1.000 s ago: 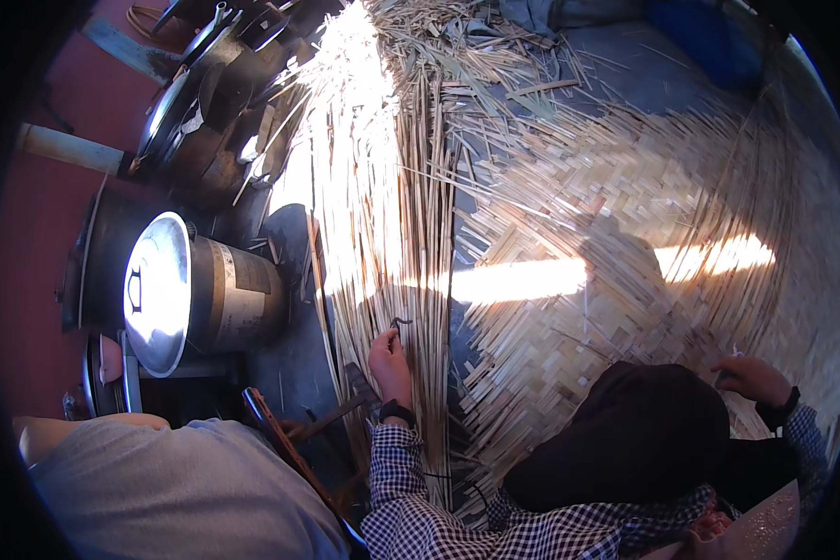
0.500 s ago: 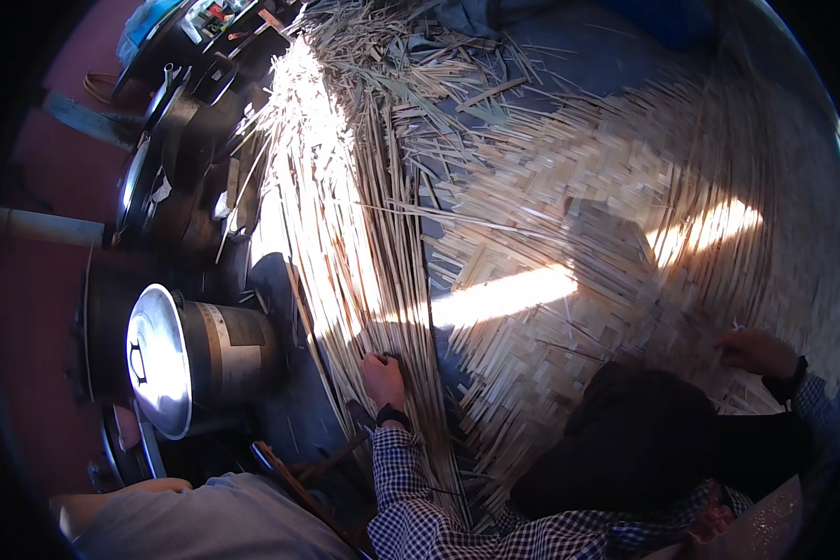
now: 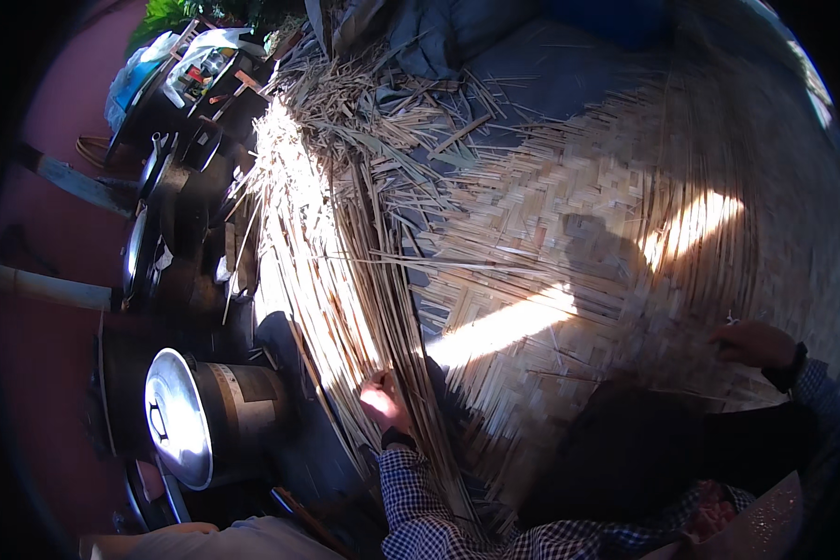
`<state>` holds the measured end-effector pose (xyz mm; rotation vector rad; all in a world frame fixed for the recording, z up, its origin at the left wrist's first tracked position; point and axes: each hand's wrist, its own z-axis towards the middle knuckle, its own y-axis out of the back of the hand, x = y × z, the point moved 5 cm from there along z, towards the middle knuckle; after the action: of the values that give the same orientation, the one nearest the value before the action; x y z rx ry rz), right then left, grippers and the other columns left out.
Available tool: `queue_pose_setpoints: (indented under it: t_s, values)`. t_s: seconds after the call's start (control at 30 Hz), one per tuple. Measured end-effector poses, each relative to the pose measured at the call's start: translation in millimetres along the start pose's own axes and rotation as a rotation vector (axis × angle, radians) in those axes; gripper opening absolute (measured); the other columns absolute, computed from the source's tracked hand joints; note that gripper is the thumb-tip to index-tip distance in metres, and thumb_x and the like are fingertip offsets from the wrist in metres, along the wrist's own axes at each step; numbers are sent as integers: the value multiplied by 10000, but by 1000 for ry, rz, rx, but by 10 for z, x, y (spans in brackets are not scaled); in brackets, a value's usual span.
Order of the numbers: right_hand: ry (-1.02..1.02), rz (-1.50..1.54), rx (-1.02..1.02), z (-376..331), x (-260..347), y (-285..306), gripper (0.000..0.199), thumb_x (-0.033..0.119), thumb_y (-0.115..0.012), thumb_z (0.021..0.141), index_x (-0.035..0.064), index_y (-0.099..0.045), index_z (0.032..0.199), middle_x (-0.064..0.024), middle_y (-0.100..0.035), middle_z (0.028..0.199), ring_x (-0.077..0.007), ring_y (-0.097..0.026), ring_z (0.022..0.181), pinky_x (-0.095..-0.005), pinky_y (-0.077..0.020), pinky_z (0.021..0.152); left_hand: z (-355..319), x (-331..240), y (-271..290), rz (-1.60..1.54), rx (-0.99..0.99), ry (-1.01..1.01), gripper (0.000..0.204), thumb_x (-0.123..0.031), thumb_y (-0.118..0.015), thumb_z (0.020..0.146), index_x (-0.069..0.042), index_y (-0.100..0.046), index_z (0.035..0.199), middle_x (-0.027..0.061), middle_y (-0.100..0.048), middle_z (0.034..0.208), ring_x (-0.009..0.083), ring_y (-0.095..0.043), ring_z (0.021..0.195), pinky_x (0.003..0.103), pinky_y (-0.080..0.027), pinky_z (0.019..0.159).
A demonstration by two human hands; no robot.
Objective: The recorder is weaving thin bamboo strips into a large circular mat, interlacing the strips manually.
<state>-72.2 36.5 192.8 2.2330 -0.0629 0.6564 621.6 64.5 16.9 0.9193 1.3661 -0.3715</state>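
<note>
My left hand (image 3: pixel 383 399), in a checked sleeve with a dark wristband, is closed at the lower part of a long bundle of split bamboo strips (image 3: pixel 336 271). Its fingers curl around strips there, though how many I cannot tell. To the right lies a large woven bamboo mat (image 3: pixel 532 219) with loose strip ends along its left edge. Over the mat's near right part is my right hand (image 3: pixel 756 343), fingers bent together; a small whitish bit shows by the fingertips, too small to name. Several loose strips (image 3: pixel 476 266) cross from the bundle onto the mat.
A lidded metal pot (image 3: pixel 179 418) stands at the left, below dark pans (image 3: pixel 145 247) and plastic bags (image 3: pixel 210 61). Bamboo scraps (image 3: pixel 345 103) heap at the far end. A grey-clothed person (image 3: pixel 224 541) is at the lower left.
The view has shifted, so the pot and left-side things sit lower in the picture. My left hand stays at the bundle and my right hand over the mat, with little change in either.
</note>
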Motion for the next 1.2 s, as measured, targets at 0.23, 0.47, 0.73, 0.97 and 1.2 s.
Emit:
queue_pose_setpoints:
  t_s: [0.23, 0.47, 0.73, 0.97, 1.2]
  values:
    - [221, 6, -120, -36, -242, -10, 309, 207, -586, 936, 76, -567, 1215, -165, -650, 1073, -343, -650, 973, -450, -513, 858, -902, -840, 163, 32, 171, 155, 266, -307, -483, 1043, -104, -495, 872, -6, -483, 639, 98, -443, 512, 239, -370, 489]
    - [350, -74, -59, 26, -328, -132, 388, 242, -579, 971, 28, -508, 1286, -181, -620, 1080, -340, -618, 948, -450, -485, 846, -1386, -1764, -2172, 203, 942, 52, 207, -271, -510, 1019, -77, -581, 1007, 29, -566, 730, 138, -524, 597, 262, -429, 548]
    - [358, 139, -372, -275, 328, 480, 285, 196, -531, 978, 65, -514, 1230, -134, -601, 1046, -278, -609, 1014, -410, -485, 856, -2838, -3007, -3505, 328, 1447, -390, 200, -229, -564, 995, -61, -600, 1098, 52, -612, 823, 159, -567, 706, 275, -465, 634]
    - [725, -839, -1111, -858, 1105, 930, 404, 193, -515, 915, 140, -512, 1316, -35, -574, 1282, -188, -520, 1242, -402, -393, 1114, -2989, -3412, -3513, 492, 1467, -499, 250, -191, -612, 974, -48, -617, 1178, 73, -653, 904, 176, -605, 800, 286, -497, 710]
    - [211, -848, -841, -997, 248, 1141, 76, 161, -609, 824, 108, -556, 833, -14, -565, 657, -212, -652, 662, -356, -509, 566, -3338, -3314, -3515, 291, 1889, -165, 236, -80, -711, 897, -36, -661, 1124, 17, -651, 931, 114, -611, 814, 263, -505, 752]
